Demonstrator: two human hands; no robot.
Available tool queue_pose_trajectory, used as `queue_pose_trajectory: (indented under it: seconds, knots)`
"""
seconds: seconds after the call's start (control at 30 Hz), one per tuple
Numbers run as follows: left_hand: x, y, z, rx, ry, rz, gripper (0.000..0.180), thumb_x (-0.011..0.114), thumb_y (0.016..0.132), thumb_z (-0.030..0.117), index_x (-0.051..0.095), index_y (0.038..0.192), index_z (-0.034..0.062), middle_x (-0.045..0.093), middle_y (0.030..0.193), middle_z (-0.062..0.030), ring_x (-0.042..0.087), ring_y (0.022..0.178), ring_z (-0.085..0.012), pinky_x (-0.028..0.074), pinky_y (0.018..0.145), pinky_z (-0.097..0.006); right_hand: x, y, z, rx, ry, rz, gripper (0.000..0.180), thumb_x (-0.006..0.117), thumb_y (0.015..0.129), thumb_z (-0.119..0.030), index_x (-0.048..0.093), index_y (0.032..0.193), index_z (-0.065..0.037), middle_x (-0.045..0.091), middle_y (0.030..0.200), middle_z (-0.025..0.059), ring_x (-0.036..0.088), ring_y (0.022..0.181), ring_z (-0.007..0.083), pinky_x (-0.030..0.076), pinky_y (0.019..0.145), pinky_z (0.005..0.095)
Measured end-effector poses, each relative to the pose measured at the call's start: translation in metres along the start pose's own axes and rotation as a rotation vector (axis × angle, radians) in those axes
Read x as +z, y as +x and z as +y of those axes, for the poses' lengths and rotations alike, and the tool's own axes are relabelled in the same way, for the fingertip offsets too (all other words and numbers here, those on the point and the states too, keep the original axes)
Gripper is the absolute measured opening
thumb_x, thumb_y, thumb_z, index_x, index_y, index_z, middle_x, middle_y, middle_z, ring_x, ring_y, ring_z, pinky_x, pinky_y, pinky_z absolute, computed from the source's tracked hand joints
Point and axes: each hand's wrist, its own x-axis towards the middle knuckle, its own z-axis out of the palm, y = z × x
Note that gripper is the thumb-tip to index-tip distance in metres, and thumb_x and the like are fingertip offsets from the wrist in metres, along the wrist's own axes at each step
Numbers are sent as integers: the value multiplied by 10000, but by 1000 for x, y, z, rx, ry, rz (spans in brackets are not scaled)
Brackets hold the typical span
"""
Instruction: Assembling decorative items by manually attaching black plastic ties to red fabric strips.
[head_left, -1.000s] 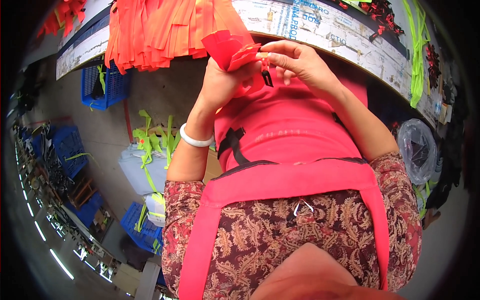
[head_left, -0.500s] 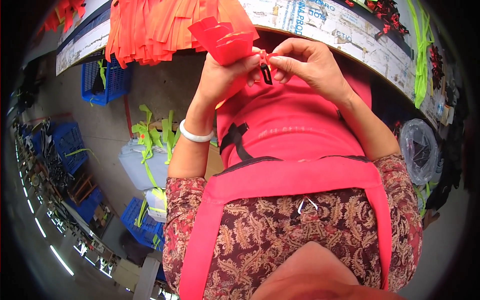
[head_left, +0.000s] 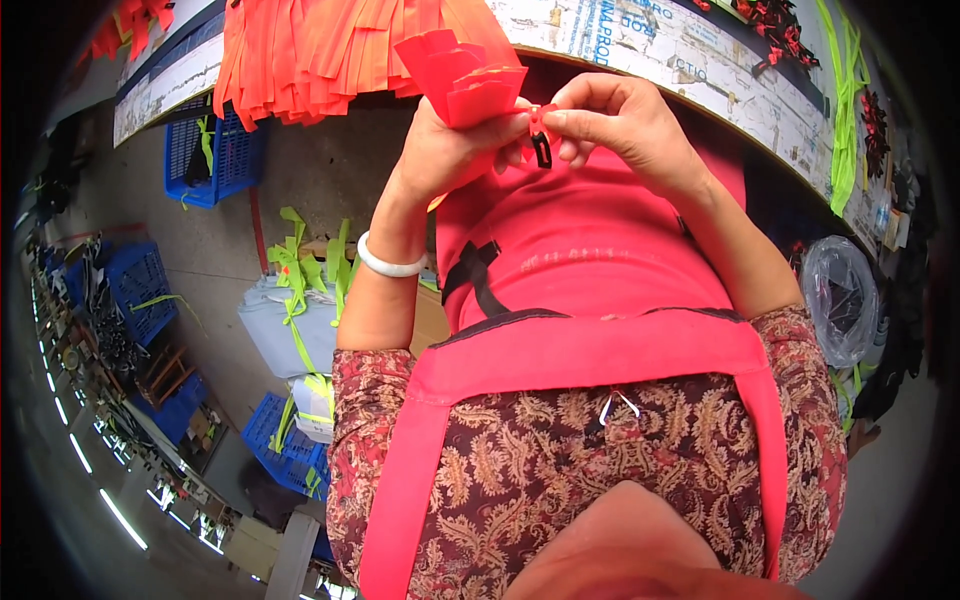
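Observation:
My left hand [head_left: 440,150] is closed round a bundle of red-orange fabric strips [head_left: 465,82] that fan up above the thumb. From its fingertips hangs a small black loop-shaped buckle [head_left: 542,151], joined to a bit of orange strip. My right hand [head_left: 630,130] pinches the orange strip just right of that buckle, thumb against forefinger. Both hands meet above the red apron [head_left: 600,220], close to the table edge. The fingers partly hide how strip and buckle are joined.
A thick row of orange strips [head_left: 320,60] hangs over the edge of the table [head_left: 680,65]. Red-and-black pieces [head_left: 775,35] and yellow-green strips [head_left: 845,110] lie to the right. Blue crates [head_left: 215,165] and a grey stack [head_left: 285,325] stand at the left.
Both hands, with the strips and buckle, have shifted slightly to the right. My grip looks the same.

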Motion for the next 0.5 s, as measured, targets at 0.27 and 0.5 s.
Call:
queue_pose_trajectory:
  seconds: [0.27,0.5]
  knots:
    - [13,8,-20,233,14,159,86,661,868,33,678,946,1,635,728,-21,588,608,-82,459,512,-226,12,8,21,-228,95,193,157,653,911,-124,654,992,10,674,876,69,631,724,103,535,687,231]
    - [15,2,-18,344,303,194,199,627,801,-115,663,967,-12,637,776,-28,600,657,-91,482,552,-235,15,7,14,-480,-340,185,150,697,846,-37,654,987,-9,643,866,38,644,802,95,528,719,225]
